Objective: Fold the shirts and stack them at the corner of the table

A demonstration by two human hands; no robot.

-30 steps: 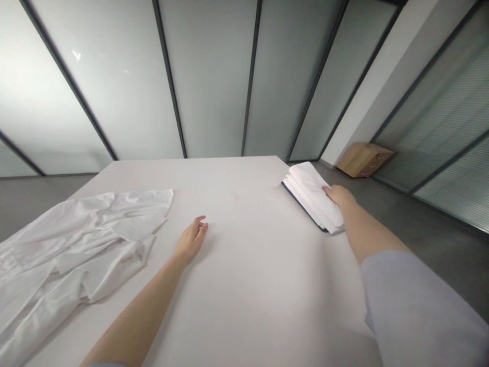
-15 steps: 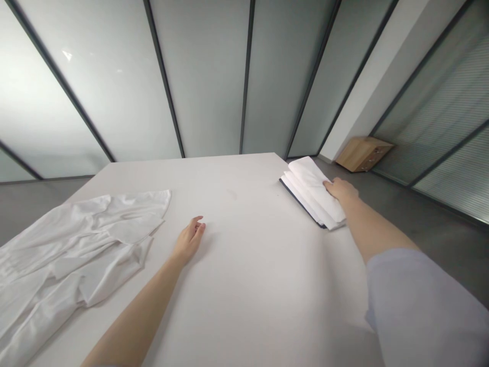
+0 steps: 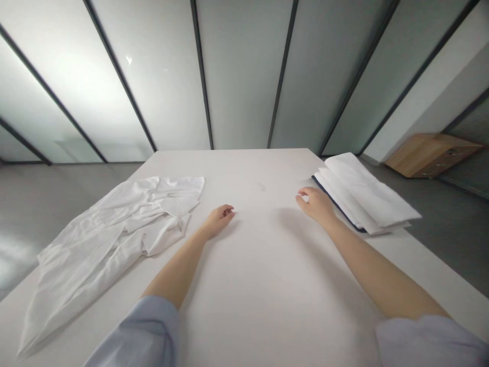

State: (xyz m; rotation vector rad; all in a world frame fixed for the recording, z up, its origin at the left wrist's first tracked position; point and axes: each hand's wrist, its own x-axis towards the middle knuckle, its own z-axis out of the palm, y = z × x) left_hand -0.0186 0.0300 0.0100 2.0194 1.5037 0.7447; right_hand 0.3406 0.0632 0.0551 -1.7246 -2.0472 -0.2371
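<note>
My left hand [image 3: 220, 221] hovers low over the table with loosely bent fingers and holds nothing. It is nearest to a rumpled white garment [image 3: 126, 234] spread out on the left side; what kind of garment cannot be made out. On the right, my right hand [image 3: 315, 204] is empty above the tabletop, thumb and fingers apart. Just beyond its wrist lies a stack of folded white cloth [image 3: 362, 191], with a dark navy layer [image 3: 344, 213] showing underneath. The stack's right end reaches the table's right edge.
Both hands are over a white table [image 3: 244, 285]. Frosted glass panels [image 3: 240, 76] with dark frames stand behind its far edge. A wooden cabinet [image 3: 424, 155] is on the grey floor [image 3: 431, 214] at the right.
My right hand has let go of the white cloth stack and moved left, over the table. The view has turned left. My left hand stays empty near the white garment.
</note>
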